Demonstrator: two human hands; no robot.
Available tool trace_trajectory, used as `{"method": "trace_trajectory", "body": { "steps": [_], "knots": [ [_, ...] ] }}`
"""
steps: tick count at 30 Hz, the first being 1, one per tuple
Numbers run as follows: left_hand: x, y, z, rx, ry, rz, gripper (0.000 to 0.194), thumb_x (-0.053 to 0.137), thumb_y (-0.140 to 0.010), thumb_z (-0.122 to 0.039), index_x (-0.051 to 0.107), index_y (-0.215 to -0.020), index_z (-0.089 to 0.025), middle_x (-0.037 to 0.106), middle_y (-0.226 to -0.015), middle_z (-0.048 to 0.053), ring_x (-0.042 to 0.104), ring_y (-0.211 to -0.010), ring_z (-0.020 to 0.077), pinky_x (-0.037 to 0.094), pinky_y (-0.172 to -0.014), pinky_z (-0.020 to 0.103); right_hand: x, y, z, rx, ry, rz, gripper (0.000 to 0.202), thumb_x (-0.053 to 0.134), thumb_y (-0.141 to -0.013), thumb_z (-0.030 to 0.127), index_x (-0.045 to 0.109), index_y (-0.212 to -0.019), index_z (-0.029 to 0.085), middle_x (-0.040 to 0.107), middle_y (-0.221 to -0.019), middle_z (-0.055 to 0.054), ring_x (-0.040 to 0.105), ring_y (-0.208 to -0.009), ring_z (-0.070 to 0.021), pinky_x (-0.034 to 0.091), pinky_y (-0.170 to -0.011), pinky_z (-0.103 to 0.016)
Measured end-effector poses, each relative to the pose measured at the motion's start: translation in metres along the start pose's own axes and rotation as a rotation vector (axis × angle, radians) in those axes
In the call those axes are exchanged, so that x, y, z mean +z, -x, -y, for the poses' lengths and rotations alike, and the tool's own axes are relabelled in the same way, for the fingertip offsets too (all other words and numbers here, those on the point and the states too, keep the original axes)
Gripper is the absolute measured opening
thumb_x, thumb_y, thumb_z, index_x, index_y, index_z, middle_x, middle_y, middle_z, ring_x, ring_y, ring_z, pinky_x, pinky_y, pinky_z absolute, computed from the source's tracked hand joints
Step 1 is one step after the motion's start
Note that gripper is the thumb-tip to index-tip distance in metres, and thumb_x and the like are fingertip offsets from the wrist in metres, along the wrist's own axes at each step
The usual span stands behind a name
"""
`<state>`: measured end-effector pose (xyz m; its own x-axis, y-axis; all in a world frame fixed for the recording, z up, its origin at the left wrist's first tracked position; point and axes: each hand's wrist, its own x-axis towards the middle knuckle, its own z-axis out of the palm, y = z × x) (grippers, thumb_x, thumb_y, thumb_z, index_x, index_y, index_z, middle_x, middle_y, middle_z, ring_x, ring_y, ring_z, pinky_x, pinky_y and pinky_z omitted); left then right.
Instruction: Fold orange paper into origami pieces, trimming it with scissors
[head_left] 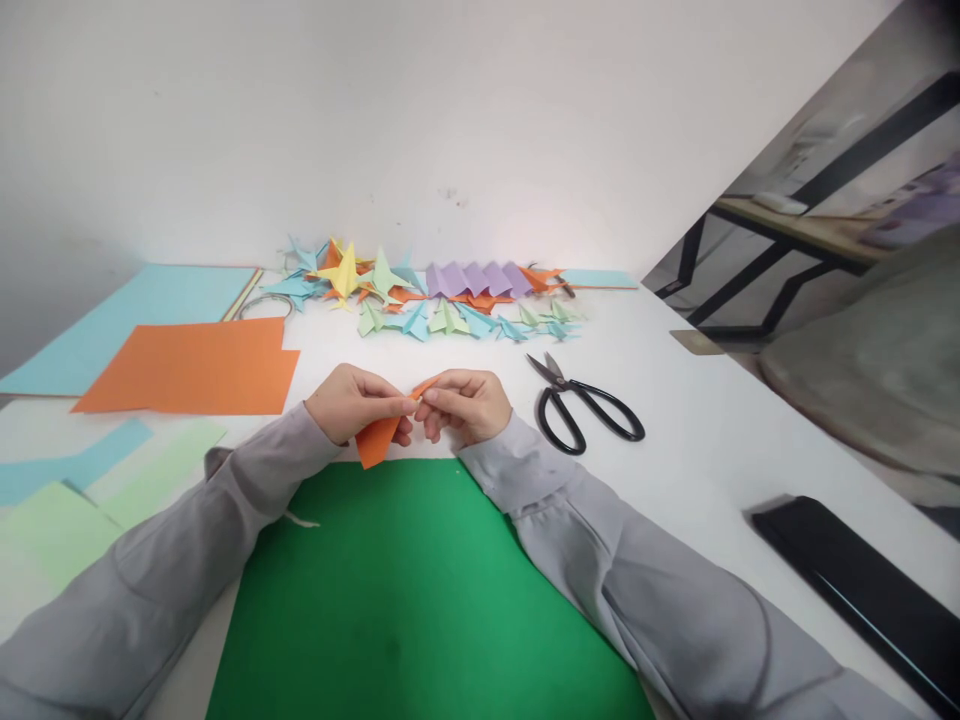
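A small piece of folded orange paper (376,440) is held up between both hands, just above the far edge of the green sheet (420,590). My left hand (360,402) is closed, its thumb and fingers pinching the paper, and a pointed flap hangs below them. On the other side my right hand (469,403) pinches the narrow upper tip with thumb and forefinger. The fingertips almost meet, so the paper's middle is partly hidden. Black-handled scissors (574,395) lie to the right of my right hand, blades slightly apart.
Folded paper figures (382,280) in several colours line the wall, with a pleated purple strip (476,280) among them. Orange sheets (195,370) and a light blue sheet (135,310) lie left. Green paper pieces (67,530) are nearer. A black flat object (862,590) sits at right.
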<state>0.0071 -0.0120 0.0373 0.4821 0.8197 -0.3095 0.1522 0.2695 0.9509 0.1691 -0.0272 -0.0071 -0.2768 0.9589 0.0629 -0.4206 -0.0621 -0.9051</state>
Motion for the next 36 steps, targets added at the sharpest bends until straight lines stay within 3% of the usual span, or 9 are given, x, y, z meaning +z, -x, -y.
{"method": "trace_trajectory", "body": {
  "steps": [10, 19, 25, 30, 36],
  "knots": [
    [0.008, 0.002, 0.001, 0.053, 0.077, -0.075, 0.029, 0.080, -0.048, -0.030, 0.070, -0.066, -0.010, 0.064, -0.049, 0.004, 0.061, -0.046, 0.0159, 0.054, -0.054, 0.030, -0.001, -0.002, -0.002, -0.001, -0.001, -0.035, 0.023, 0.077, -0.057, 0.030, 0.066, -0.066, 0.011, 0.065, -0.051, -0.001, 0.058, -0.037, -0.0116, 0.048, -0.035, -0.020],
    [0.017, 0.003, 0.005, 0.076, 0.127, -0.166, 0.032, 0.083, -0.040, -0.026, 0.067, -0.061, -0.009, 0.063, -0.046, 0.004, 0.059, -0.044, 0.0153, 0.054, -0.053, 0.031, 0.001, -0.003, -0.004, -0.006, -0.026, -0.091, 0.026, 0.078, -0.054, 0.032, 0.064, -0.062, 0.012, 0.064, -0.048, -0.002, 0.056, -0.035, -0.0115, 0.047, -0.033, -0.020],
    [0.014, 0.000, 0.008, 0.027, 0.210, -0.117, 0.033, 0.082, -0.042, -0.031, 0.066, -0.061, -0.009, 0.064, -0.048, 0.004, 0.060, -0.045, 0.0158, 0.054, -0.053, 0.032, 0.001, -0.002, -0.003, 0.027, -0.038, -0.086, 0.027, 0.077, -0.055, 0.035, 0.063, -0.059, 0.012, 0.063, -0.047, -0.001, 0.055, -0.034, -0.0108, 0.045, -0.032, -0.019],
    [0.013, -0.001, 0.009, -0.049, 0.300, -0.093, 0.031, 0.083, -0.042, -0.028, 0.065, -0.060, -0.009, 0.062, -0.047, 0.004, 0.059, -0.044, 0.0147, 0.052, -0.051, 0.031, -0.001, -0.002, -0.003, 0.010, -0.055, -0.039, 0.023, 0.073, -0.058, 0.029, 0.065, -0.072, 0.012, 0.065, -0.050, -0.001, 0.057, -0.036, -0.0111, 0.048, -0.035, -0.019],
    [0.015, 0.001, 0.008, -0.091, 0.327, -0.076, 0.028, 0.082, -0.043, -0.025, 0.064, -0.057, -0.009, 0.062, -0.046, 0.005, 0.059, -0.043, 0.0153, 0.051, -0.049, 0.030, 0.000, -0.003, -0.002, 0.022, -0.042, -0.055, 0.017, 0.070, -0.057, 0.026, 0.063, -0.064, 0.012, 0.063, -0.045, -0.001, 0.054, -0.032, -0.0112, 0.044, -0.031, -0.019]
  ]
}}
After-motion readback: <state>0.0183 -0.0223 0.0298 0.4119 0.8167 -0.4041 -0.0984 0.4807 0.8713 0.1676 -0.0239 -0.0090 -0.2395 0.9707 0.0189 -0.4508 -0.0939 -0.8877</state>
